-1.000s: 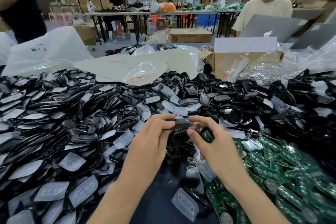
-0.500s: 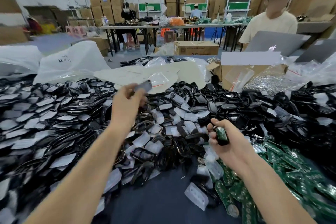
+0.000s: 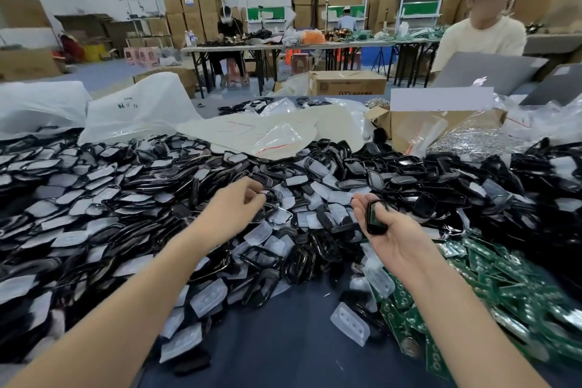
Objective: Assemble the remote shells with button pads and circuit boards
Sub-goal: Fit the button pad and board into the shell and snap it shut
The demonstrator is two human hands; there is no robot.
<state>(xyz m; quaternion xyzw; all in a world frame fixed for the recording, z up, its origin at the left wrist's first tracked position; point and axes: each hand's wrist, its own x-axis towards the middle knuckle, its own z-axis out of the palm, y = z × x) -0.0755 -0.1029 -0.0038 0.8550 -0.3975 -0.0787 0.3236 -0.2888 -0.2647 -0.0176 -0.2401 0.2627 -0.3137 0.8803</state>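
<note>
1. While the right hand (image 3: 396,236) lies palm up, it cradles a half-built shell (image 3: 378,231), thumb on one side and fingers curled round the other. I read that as keeping the open face up so nothing drops out.
2. Circuit board (image 3: 374,219) sits green inside that shell. So the task's piece is in the right palm, above the desk (image 3: 283,350), not on it.
3. Left hand (image 3: 233,211) is out ahead and to the left, fingers (image 3: 256,195) curled down into the shell pile (image 3: 176,208). Prob. fishing for the next part. Can't tell if it's pinching anything yet; frame is blurry there.
4. Stock is within reach on both sides: shells and button pads (image 3: 209,296) lie round the left hand, the board heap (image 3: 504,277) just right of the right wrist. Makes sense, each hand feeds from its own side.
5. Materials: shells are glossy black hard plastic, rounded frames w/ open centres. Pads are milky, translucent, soft-looking, w/ raised bumps. Boards are flat green, w/ pale round contacts.
6. Desk top near me is dark blue and matte.
</note>
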